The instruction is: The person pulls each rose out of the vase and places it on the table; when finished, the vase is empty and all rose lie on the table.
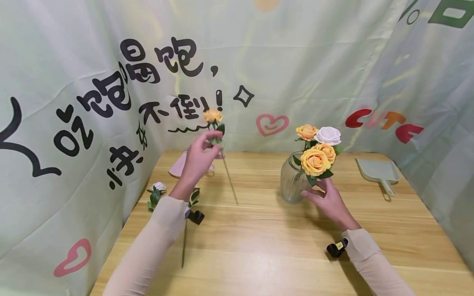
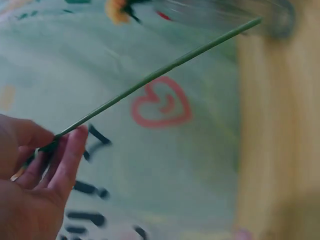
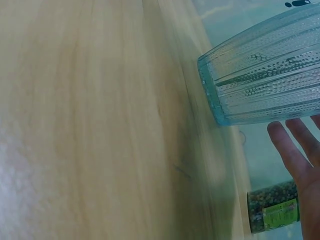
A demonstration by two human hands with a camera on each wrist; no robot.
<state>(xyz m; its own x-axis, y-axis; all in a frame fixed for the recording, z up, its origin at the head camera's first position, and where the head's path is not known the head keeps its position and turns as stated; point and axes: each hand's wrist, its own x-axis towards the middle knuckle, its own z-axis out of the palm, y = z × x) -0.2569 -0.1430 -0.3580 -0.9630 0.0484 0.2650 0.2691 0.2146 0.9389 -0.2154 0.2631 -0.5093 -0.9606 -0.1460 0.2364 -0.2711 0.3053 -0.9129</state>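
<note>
My left hand (image 1: 201, 154) pinches the green stem (image 2: 165, 70) of an orange-yellow rose (image 1: 212, 115) just below its bloom. The rose is raised over the left back of the table, its bare stem slanting down to the right. A ribbed clear glass vase (image 1: 290, 183) stands at the right with several yellow roses (image 1: 315, 161) and a white rose (image 1: 328, 135) in it. My right hand (image 1: 327, 199) is beside the vase under the blooms, fingers extended and fingertips right at the glass (image 3: 265, 75).
On the table's left lie a white rose (image 1: 159, 186) and a leafy stem (image 1: 184, 246), partly behind my left forearm. A pink dustpan-like piece (image 1: 177, 165) is at the back left, a pale green dustpan (image 1: 375, 169) at the right. A green-labelled jar of dark pebbles (image 3: 274, 206) stands beyond the vase.
</note>
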